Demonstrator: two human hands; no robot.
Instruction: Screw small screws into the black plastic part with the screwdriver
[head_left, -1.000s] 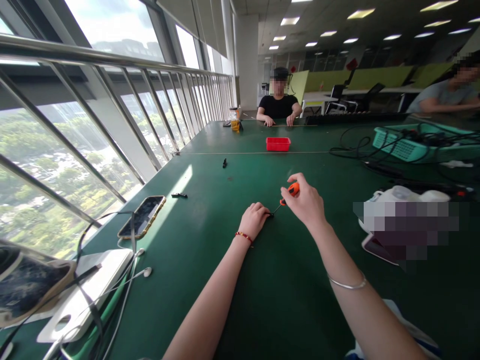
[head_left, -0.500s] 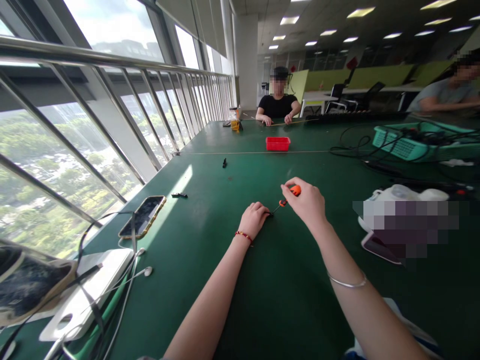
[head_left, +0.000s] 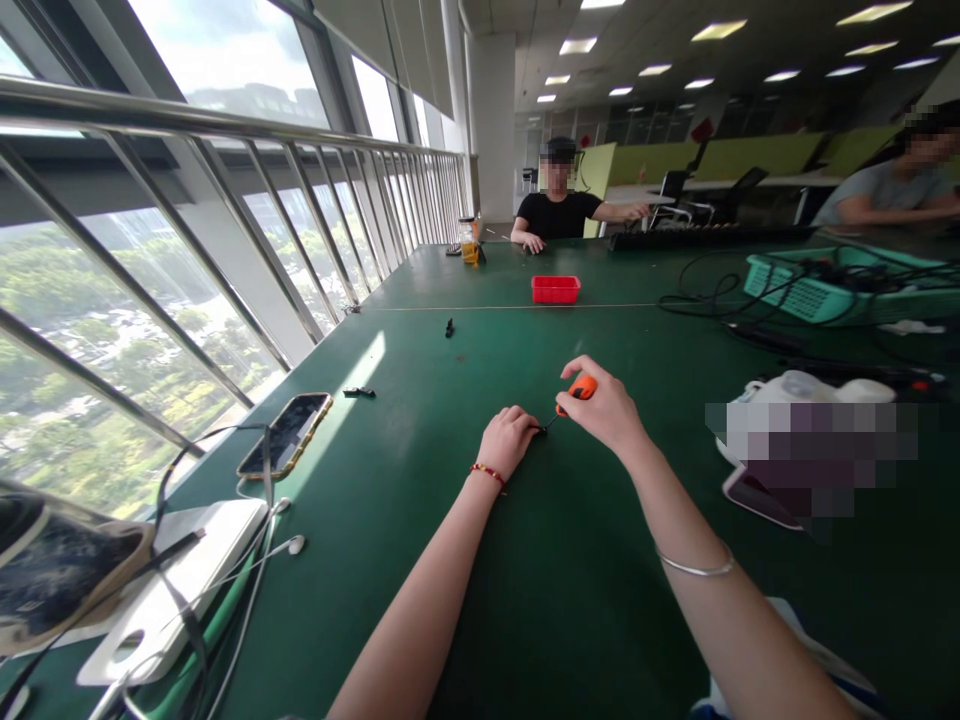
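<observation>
My left hand (head_left: 508, 440) rests on the green table (head_left: 420, 480) with its fingers closed on a small black part (head_left: 542, 430). An orange and black screwdriver (head_left: 580, 389) is held in my right hand (head_left: 606, 408), its thin shaft slanting down and left to the black part. The tip is too small to make out. Two more small black parts lie apart from my hands, one (head_left: 359, 392) near the phone and one (head_left: 449, 328) farther back.
A phone (head_left: 289, 432), white earphones (head_left: 296, 544) and cables lie left. Behind stand a red tray (head_left: 556, 290) and a jar (head_left: 469, 245). A teal basket (head_left: 810, 290) with cables and a white bundle (head_left: 810, 395) are right. Two people sit beyond.
My right hand has shifted slightly left and opened its grip posture around the screwdriver handle, which sits lower. The person opposite has stretched one arm out to the right. My left hand has stayed put.
</observation>
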